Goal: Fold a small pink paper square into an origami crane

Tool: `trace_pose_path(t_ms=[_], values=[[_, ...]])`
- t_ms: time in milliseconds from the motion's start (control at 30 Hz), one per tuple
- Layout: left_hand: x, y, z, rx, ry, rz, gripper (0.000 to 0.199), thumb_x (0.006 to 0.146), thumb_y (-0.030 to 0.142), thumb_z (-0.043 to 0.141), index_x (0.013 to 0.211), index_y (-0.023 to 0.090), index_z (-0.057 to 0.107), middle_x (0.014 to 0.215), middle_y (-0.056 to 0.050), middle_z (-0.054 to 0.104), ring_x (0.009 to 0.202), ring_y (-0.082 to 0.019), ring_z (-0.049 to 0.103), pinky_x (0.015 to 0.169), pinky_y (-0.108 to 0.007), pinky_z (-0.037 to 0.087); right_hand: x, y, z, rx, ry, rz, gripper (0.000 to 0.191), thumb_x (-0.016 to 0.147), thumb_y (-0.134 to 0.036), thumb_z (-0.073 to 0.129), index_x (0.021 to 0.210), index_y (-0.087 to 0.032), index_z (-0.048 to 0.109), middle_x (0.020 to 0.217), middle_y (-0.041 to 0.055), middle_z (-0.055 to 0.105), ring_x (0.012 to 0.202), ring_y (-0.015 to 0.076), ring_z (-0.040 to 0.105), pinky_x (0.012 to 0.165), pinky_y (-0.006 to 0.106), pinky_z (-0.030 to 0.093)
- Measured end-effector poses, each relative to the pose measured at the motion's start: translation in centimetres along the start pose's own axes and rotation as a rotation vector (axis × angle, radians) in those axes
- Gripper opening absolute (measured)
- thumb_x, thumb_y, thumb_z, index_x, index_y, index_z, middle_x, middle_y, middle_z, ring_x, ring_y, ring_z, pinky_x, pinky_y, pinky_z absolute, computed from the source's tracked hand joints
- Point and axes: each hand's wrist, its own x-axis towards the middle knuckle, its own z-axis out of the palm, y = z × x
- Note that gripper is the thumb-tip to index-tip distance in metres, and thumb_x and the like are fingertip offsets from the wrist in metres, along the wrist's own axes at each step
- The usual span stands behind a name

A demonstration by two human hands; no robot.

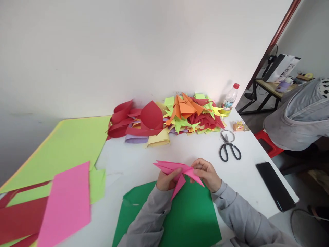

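A folded pink paper shape [177,167] with several pointed ends is held above the green sheet [192,212]. My left hand [166,180] is closed on its left part, the thumb lying across the top. Pinched in my right hand [207,174] is the right part of the same paper, near a point that slants down toward me. One narrow pink flap hangs below my left hand. The fingertips under the paper are hidden.
Red, purple and yellow paper pieces [151,116] and folded orange and green shapes [187,108] lie along the wall. Scissors [228,145], a bottle [230,97], a wrapped snack [239,126] and a phone [275,185] are to the right. Pink paper [68,202] lies left. A person [298,116] sits beyond.
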Motion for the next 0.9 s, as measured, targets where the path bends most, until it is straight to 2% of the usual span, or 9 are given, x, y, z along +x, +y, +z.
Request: trace_pose_path(t_ms=[167,267,400,500,567,633,700,733,900], values=[[0.2,0.7,-0.5,0.168,0.057,-0.04,0.063,0.058,0.05,0.083,0.102,0.012,0.059,0.06,-0.003,0.068,0.05,-0.021,0.063,0.048,-0.031,0.051,0.2,0.1,-0.4,-0.056,-0.042,0.016,0.034,0.071,-0.041,0.072,0.092,-0.02,0.054,0.067,-0.0019,0.068,0.053,0.0125,0.063,0.051,0.023,0.049],[0.4,1.3,-0.6,0.332,0.062,-0.073,0.065,0.051,0.049,0.085,0.096,0.012,0.057,0.059,-0.004,0.066,0.046,-0.023,0.063,0.045,-0.034,0.051,0.5,0.4,-0.6,-0.131,-0.087,0.058,0.038,0.073,-0.04,0.069,0.1,-0.021,0.052,0.063,-0.0026,0.068,0.049,0.0135,0.062,0.049,0.024,0.049],[0.9,2.1,-1.3,0.532,0.133,-0.022,0.065,0.045,0.047,0.086,0.094,0.014,0.06,0.079,-0.006,0.067,0.073,-0.027,0.067,0.064,-0.038,0.055,0.7,1.2,-0.6,-0.261,-0.078,0.076,0.029,0.075,-0.039,0.066,0.093,-0.02,0.053,0.058,-0.0039,0.065,0.046,0.0117,0.059,0.048,0.023,0.048],[1.0,2.9,-2.6,0.727,0.27,0.087,0.083,0.042,0.044,0.086,0.113,0.014,0.055,0.095,-0.008,0.063,0.087,-0.03,0.063,0.074,-0.044,0.054,0.7,1.7,-0.5,-0.355,-0.022,0.049,0.022,0.079,-0.04,0.06,0.08,-0.02,0.051,0.057,-0.0039,0.063,0.046,0.0104,0.058,0.048,0.022,0.048],[0.8,3.4,-3.5,1.009,0.325,0.325,0.088,0.044,0.044,0.084,0.119,0.012,0.053,0.102,-0.012,0.058,0.09,-0.031,0.061,0.077,-0.046,0.054,0.6,1.8,-0.4,-0.416,0.008,0.021,0.02,0.081,-0.039,0.057,0.077,-0.02,0.051,0.056,-0.0039,0.062,0.046,0.01,0.057,0.048,0.022,0.047],[0.4,3.8,-4.0,1.102,0.05,0.46,0.066,0.059,0.043,0.078,0.116,0.017,0.057,0.101,-0.01,0.059,0.087,-0.026,0.062,0.073,-0.04,0.056,0.4,1.8,-0.2,-0.479,0.016,-0.011,0.016,0.082,-0.035,0.056,0.076,-0.02,0.052,0.056,-0.0042,0.061,0.046,0.0095,0.056,0.048,0.021,0.046],[-0.1,3.6,-3.8,1.049,-0.268,0.47,0.053,0.069,0.041,0.073,0.115,0.021,0.059,0.1,-0.007,0.062,0.086,-0.021,0.064,0.07,-0.033,0.057,0.1,1.7,0.1,-0.541,-0.006,-0.045,0.012,0.081,-0.03,0.057,0.076,-0.02,0.055,0.055,-0.0045,0.06,0.045,0.009,0.055,0.047,0.02,0.044],[-0.3,3.2,-3.5,1.029,-0.352,0.503,0.049,0.071,0.039,0.073,0.114,0.02,0.06,0.1,-0.007,0.063,0.087,-0.02,0.065,0.072,-0.032,0.057,0.0,1.6,0.1,-0.57,-0.029,-0.061,0.009,0.08,-0.028,0.057,0.077,-0.019,0.057,0.055,-0.0047,0.06,0.045,0.0088,0.054,0.047,0.02,0.042],[-0.8,0.7,-2.6,1.039,-0.37,0.666,0.013,0.084,0.029,0.062,0.084,0.018,0.069,0.092,-0.009,0.066,0.084,-0.019,0.066,0.076,-0.031,0.057,-0.4,0.8,0.0,-0.669,-0.172,-0.124,0.015,0.07,-0.011,0.058,0.08,-0.019,0.066,0.055,-0.0058,0.06,0.046,0.0087,0.052,0.049,0.019,0.043]])
